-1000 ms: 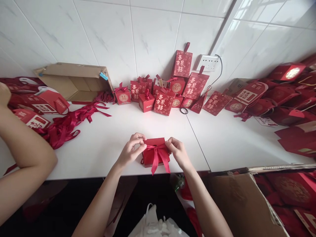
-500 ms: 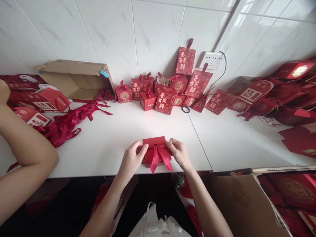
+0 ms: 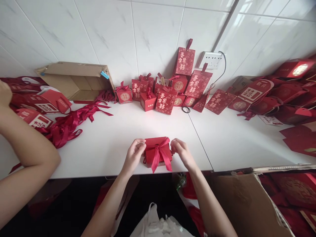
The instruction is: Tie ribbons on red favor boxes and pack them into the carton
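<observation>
A small red gift box (image 3: 154, 160) with a raised top flap stands near the table's front edge. A shiny red ribbon bow (image 3: 160, 149) is tied at its front, with two tails hanging down and its right loop standing up. At the box's upper left corner, my left hand (image 3: 134, 154) is closed in a pinch on the left side of the ribbon bow; the fingertips partly hide what they hold. My right hand (image 3: 182, 152) is just off the box's right side, its fingers bent and a little apart, with nothing seen in them.
A pile of loose red ribbons (image 3: 70, 126) lies to the left, by another person's bent arm (image 3: 37, 148). An open cardboard box (image 3: 79, 75) and several finished red boxes (image 3: 148, 100) line the wall. At right are stacked red boxes (image 3: 291, 95) and a large carton (image 3: 244, 200).
My right hand has let go of the bow's right loop and moved slightly right. That loop now stands up. My left hand stays at the box's left corner.
</observation>
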Available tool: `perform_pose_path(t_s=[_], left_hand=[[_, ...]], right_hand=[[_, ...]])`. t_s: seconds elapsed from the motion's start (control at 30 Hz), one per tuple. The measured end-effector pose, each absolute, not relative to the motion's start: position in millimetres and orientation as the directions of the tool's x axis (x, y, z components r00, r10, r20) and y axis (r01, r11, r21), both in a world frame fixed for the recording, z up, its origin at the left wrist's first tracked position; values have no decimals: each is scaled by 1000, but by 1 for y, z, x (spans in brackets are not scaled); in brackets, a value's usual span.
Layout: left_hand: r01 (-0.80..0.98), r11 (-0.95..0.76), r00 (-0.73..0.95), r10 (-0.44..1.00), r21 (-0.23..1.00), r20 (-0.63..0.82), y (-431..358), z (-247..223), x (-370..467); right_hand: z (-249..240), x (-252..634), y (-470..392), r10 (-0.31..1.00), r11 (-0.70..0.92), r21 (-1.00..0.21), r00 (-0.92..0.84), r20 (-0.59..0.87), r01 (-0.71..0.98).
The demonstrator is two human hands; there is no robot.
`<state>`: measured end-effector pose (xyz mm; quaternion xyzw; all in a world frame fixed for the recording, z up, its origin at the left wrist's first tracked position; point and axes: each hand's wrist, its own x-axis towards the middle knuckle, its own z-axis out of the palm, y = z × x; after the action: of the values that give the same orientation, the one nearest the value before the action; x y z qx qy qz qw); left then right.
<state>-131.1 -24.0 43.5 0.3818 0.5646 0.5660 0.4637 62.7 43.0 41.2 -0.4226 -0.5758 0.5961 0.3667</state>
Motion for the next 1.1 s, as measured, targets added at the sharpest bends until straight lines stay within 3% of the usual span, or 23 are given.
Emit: perform_pose_path(t_s=[0.1, 0.23, 0.33, 0.43, 0.5, 0.57, 0.67, 0.73, 0.8, 0.83, 0.93, 1.03, 1.1], left_hand=[[3, 53, -287, 957, 999, -50, -24, 48, -133], [201, -40, -360, 926, 979, 112, -28, 59, -126], [433, -230, -360, 843, 872, 401, -35, 72, -112], [625, -521, -56, 712, 581, 700, -42, 84, -93], [630, -677, 165, 596, 381, 786, -45, 91, -80], [583, -768, 278, 496, 266, 823, -46, 95, -69], [440, -856, 245, 405, 271, 881, -44, 98, -60], [324, -887, 59, 366, 329, 929, -36, 97, -54], [223, -870, -80, 433, 439, 898, -21, 91, -44], [191, -838, -63, 510, 512, 858, -13, 87, -35], [233, -733, 282, 680, 639, 677, 11, 71, 15], [223, -804, 549, 571, 551, 610, 15, 55, 80], [196, -858, 607, 486, 475, 628, 7, 45, 115]], right_hand=[[45, 76, 49, 831, 225, -971, -536, 150, 77], [50, 73, 47, 630, 482, -851, -758, 169, 211], [51, 65, 37, 675, 588, -763, -682, 281, 268], [56, 66, 26, 680, 705, -634, -557, 476, 319], [62, 72, 18, 645, 761, -549, -489, 587, 345], [68, 81, 10, 613, 789, -488, -433, 661, 372], [77, 102, -3, 659, 736, -522, -277, 699, 432], [84, 121, -14, 789, 562, -720, -2, 615, 406], [93, 145, -26, 889, 329, -927, 273, 368, 179], [99, 158, -34, 916, 221, -975, 339, 213, 17], [118, 193, -63, 938, 3, -930, 322, -124, -368], [127, 217, -97, 914, -31, -872, 340, -223, -488], [126, 227, -119, 898, -10, -872, 380, -223, -489]])
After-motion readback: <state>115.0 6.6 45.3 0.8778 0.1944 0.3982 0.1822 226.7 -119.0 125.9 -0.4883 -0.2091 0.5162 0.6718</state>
